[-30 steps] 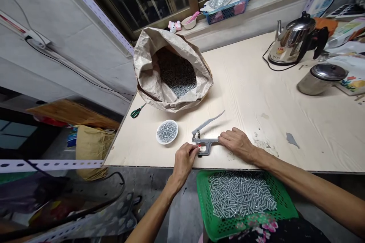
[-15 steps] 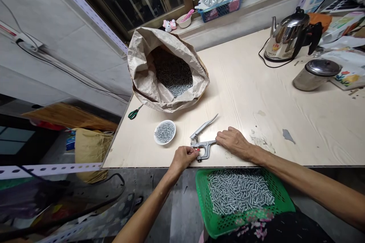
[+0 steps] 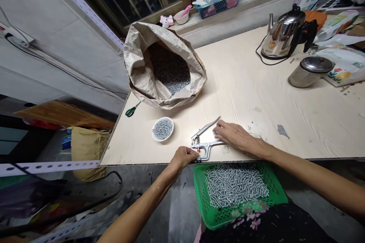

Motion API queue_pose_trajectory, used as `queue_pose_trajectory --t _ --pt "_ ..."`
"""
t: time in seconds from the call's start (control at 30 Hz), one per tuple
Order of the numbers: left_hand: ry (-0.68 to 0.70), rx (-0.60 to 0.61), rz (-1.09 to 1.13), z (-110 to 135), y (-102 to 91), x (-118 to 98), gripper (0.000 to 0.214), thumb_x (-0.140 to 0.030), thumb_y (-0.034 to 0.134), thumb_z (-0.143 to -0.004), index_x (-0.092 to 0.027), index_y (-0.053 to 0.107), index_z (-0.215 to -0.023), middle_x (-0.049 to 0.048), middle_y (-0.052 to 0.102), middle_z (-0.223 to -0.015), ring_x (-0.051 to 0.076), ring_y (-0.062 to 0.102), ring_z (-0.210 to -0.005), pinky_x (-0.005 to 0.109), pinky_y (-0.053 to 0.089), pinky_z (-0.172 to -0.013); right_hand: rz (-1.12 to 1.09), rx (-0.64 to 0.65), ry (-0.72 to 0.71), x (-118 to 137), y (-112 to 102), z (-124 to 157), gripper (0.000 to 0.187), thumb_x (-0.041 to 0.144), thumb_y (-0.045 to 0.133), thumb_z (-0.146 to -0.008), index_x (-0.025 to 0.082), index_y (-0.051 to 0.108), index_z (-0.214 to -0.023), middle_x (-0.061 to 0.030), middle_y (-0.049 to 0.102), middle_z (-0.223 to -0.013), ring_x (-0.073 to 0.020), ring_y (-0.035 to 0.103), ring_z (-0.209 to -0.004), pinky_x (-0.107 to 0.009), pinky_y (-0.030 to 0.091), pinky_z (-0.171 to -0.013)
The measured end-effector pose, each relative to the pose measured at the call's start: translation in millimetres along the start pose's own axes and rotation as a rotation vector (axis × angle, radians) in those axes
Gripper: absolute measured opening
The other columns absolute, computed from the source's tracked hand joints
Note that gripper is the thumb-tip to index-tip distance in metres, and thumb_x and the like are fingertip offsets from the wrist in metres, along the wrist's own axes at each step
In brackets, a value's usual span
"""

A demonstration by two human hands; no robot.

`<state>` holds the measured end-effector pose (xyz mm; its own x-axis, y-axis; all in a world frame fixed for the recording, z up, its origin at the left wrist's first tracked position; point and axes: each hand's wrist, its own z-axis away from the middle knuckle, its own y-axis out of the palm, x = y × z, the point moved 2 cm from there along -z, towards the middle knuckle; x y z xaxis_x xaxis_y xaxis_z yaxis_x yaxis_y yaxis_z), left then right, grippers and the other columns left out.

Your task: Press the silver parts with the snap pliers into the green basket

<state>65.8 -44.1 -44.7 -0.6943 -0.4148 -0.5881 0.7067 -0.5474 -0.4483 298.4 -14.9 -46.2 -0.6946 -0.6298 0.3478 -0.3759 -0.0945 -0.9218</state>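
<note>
press [image 3: 205, 145]: rigid metal, probably light; grip by long handles | left hand [image 3: 184, 156]: pinched at its head | right hand [image 3: 232, 136]: loosely draped over handles | bowl [image 3: 162, 139]: left of press

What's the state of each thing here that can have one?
Grey metal hand press: lever raised.
Brown paper sack: open, holding metal pieces.
White round bowl: full of metal pieces.
Green plastic basket: layered with metal pieces.
Steel pot: lid on.
Left hand: fingers curled at press head.
Right hand: flat over press handles.
</note>
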Motion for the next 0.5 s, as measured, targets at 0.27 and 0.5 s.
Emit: queue_pose_trajectory --t 0.27,0.5 --pt "-0.068 -0.002 0.029 0.6 -0.8 -1.7 0.040 -0.054 0.063 -0.055 -0.017 0.049 -0.053 -0.0072 0.036 -0.045 0.007 0.027 -0.043 0.023 0.020 -0.043 0.210 -0.019 -0.085 -31.4 7.9 -54.5 0.016 0.012 0.051 -0.089 0.021 0.056 -0.077 -0.0046 0.059 -0.078 -0.0220 0.044 -0.080 -0.035 0.028 -0.067" --pt "-0.090 -0.011 -0.001 0.0 -0.2 -0.5 0.039 -0.055 0.061 -0.056 -0.018 0.049 -0.056 -0.0071 0.037 -0.047 0.007 0.030 -0.044 0.022 0.022 -0.043 0.178 0.000 -0.094 -28.9 7.2 -65.2 0.016 0.014 0.052 -0.091 0.019 0.060 -0.078 -0.0060 0.060 -0.081 -0.0213 0.044 -0.082 -0.034 0.029 -0.070"
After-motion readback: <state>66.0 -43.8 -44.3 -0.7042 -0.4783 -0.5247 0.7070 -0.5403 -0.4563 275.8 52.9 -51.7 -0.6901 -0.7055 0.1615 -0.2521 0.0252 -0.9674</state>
